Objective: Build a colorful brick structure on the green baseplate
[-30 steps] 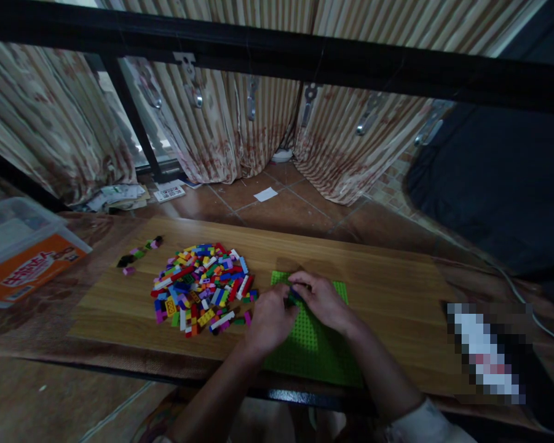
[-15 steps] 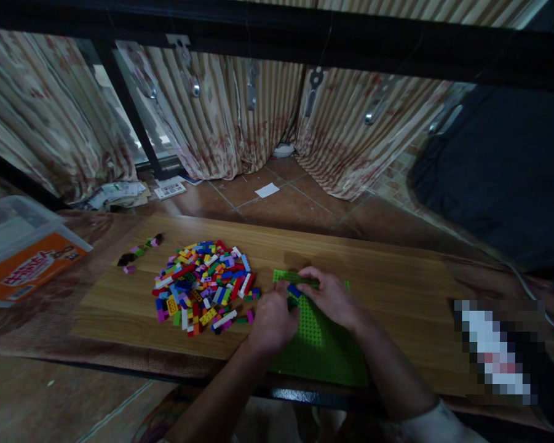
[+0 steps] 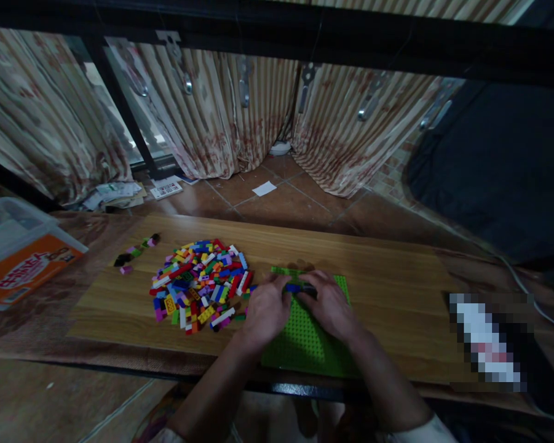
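A green studded baseplate (image 3: 299,335) lies on a wooden board (image 3: 396,295) in front of me. Both my hands rest over its far part. My left hand (image 3: 266,311) and my right hand (image 3: 328,303) are curled with their fingertips meeting on a small blue brick (image 3: 293,287) that sits on the plate. A dark piece lies just right of the brick, under my right fingers. A heap of many-coloured bricks (image 3: 200,285) lies to the left of the plate.
Several stray small pieces (image 3: 131,253) lie at the board's far left. A clear plastic box with an orange label (image 3: 18,261) stands at the left edge. A blurred-out object (image 3: 486,341) sits at the right. Striped curtains and a black bar are beyond.
Both hands have shifted slightly toward the plate's far edge and pressed closer together over the blue brick. The view has moved a little.
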A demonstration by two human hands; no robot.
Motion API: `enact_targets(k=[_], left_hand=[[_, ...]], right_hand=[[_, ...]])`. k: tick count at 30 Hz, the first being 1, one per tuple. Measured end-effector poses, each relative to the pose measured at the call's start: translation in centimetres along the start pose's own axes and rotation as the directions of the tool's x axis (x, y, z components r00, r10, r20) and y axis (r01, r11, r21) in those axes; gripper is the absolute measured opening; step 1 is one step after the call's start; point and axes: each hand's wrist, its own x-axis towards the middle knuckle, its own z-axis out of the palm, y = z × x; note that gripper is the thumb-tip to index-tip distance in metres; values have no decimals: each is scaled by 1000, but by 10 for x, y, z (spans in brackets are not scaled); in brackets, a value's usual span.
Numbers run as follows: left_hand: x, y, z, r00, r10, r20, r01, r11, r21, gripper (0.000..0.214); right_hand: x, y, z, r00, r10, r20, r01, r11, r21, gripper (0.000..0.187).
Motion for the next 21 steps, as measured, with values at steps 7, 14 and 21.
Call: enact_targets(k=[7, 14, 21], left_hand=[[8, 7, 8, 992, 112, 60, -121, 974, 193, 22], [14, 5, 15, 986, 166, 36, -170, 960, 221, 16], [-2, 15, 8, 945, 322, 50, -326, 940, 100, 14]], right_hand=[[-9, 18, -2, 998, 47, -37, -46, 998, 44, 14], [-9, 28, -5, 994, 58, -94, -19, 930, 368, 11], [-46, 20, -18, 974, 179, -136, -128, 940, 315, 15]])
